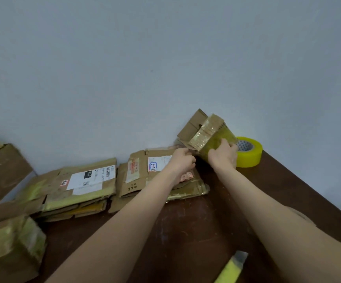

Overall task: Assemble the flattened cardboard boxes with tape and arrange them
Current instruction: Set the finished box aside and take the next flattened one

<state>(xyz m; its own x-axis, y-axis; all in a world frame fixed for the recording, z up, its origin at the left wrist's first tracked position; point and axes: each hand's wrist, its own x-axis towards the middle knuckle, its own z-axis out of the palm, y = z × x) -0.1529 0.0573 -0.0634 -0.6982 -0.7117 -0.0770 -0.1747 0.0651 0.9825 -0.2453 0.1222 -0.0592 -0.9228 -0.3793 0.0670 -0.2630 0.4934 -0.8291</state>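
A small cardboard box [204, 129], wrapped in yellowish tape, is held tilted above the far side of the brown table [196, 231]. My right hand [223, 154] grips its lower right side. My left hand [182, 159] pinches something at the box's lower left corner; what it holds is too small to tell. Just right of the box stands a roll of yellow tape [248, 152]. Two piles of flattened boxes lie against the wall: one [77, 188] at the left, one [145, 174] under my left forearm.
Taped-up boxes stand at the left edge: one [10, 248] near me, a larger one [0, 166] further back. A yellow and white handled tool [232, 268] shows at the bottom edge. The grey wall [165, 68] closes the far side; the table's right edge runs diagonally.
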